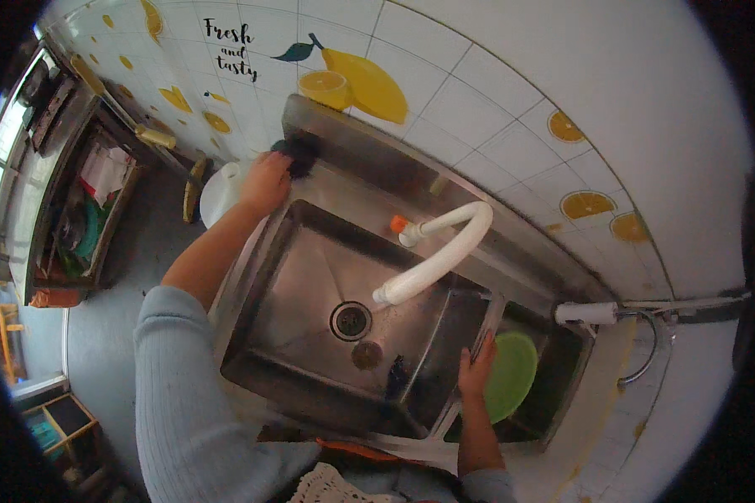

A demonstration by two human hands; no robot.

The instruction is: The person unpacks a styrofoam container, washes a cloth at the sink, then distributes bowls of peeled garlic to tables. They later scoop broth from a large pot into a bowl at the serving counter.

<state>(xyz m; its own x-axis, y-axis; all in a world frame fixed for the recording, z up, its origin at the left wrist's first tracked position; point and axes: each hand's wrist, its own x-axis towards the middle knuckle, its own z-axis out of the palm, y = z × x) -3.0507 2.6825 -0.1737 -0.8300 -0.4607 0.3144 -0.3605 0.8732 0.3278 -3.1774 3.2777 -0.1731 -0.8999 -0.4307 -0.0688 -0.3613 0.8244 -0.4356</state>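
My left hand (266, 183) reaches to the back left corner of the stainless steel sink (302, 276), its fingers against a dark, fuzzy-looking thing (302, 156), perhaps a scouring pad. The fingertips blend into it, so I cannot tell whether they grip it. On the divider (492, 314) between the two basins rests my right hand (476, 371), thumb apart from the fingers. Just right of that hand, a green plastic bowl (513, 377) stands tilted in the smaller basin (560, 377). A round drain strainer (351, 320) sits in the large basin's floor.
A white flexible tap (443, 270) with an orange knob (399, 224) arches over the large basin. Left of the sink is a white container (221, 195). Behind rises a backsplash (384, 141) below lemon-patterned tiles (453, 107). A cluttered shelf (88, 214) stands farther left.
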